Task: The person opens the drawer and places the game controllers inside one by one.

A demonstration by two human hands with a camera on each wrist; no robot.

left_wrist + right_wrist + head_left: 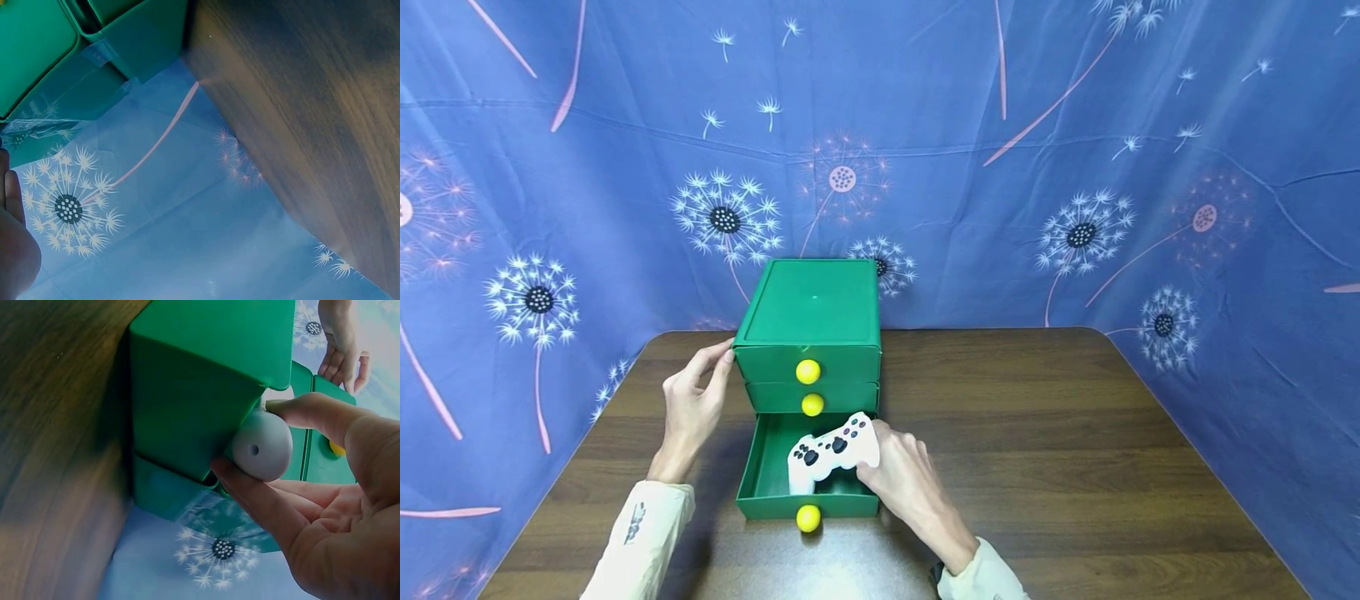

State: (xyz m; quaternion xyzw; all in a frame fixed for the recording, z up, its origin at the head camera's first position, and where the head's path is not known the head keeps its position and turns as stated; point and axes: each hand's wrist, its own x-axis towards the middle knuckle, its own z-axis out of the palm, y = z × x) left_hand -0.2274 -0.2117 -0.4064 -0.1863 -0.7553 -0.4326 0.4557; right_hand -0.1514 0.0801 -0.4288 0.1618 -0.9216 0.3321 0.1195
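A white game controller point(833, 451) lies tilted in and over the pulled-out bottom drawer point(767, 503) of a green drawer unit point(811, 302). My right hand point(907, 472) pinches the controller's right grip between thumb and fingers, at the drawer's right side. In the right wrist view the rounded end of the controller point(262, 447) shows between thumb and fingers. My left hand point(696, 406) touches the upper left front corner of the unit with its fingertips. Only part of the left hand point(15, 237) appears at the edge of the left wrist view.
Two upper drawers with yellow round knobs point(808, 372) are closed above the open one. Its own yellow knob point(808, 518) faces front. The unit stands on a brown wooden table point(1037, 450), with a blue dandelion-print cloth point(955, 200) hanging behind and at both sides.
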